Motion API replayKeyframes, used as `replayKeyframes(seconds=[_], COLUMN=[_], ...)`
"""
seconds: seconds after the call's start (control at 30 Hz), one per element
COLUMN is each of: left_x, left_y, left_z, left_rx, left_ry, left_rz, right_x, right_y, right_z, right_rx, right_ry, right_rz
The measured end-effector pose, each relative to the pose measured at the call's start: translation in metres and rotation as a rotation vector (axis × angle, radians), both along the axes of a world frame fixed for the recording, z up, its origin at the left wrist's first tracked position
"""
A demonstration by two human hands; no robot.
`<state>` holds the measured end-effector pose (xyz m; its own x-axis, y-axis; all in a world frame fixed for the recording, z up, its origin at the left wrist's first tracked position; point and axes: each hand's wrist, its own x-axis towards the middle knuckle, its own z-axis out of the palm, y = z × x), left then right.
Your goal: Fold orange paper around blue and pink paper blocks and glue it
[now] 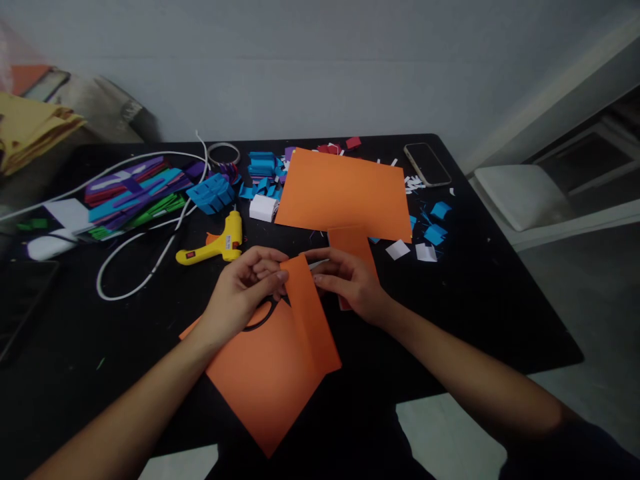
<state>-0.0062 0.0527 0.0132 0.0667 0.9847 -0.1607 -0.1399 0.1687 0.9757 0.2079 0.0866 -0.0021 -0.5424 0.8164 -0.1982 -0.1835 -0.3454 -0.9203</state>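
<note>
My left hand (253,283) pinches the upper left edge of an orange paper (270,393), thumb in front. A long folded band (310,313) runs along the paper's right side, its upper end between my two hands. At that end's right edge, my right hand (347,280) has its fingers curled and closed on the paper; some fingertips are hidden behind it. Scissors (260,327) with a dark-rimmed orange handle lie under my left hand, their blades out of sight. Partly beneath my right hand is another narrow orange paper piece (357,247).
A larger orange sheet (345,190) lies behind my hands. Left of it are a yellow glue gun (215,247), a looped white cable (145,283), a blue folded paper stack (213,193) and coloured strip bundles (135,193). A phone (427,165) and paper scraps (435,233) lie right.
</note>
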Motion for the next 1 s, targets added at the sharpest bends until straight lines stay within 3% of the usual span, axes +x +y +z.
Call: replayKeyframes(seconds=[1.0], left_x=[-0.0021], left_y=[0.0014], left_z=[-0.0061], left_rx=[-0.023], left_ry=[-0.019], left_rz=[-0.019], right_x=[0.0019], right_y=[0.0004], right_z=[-0.0035], right_rx=[0.043], right_ry=[0.058], right_rz=[0.03])
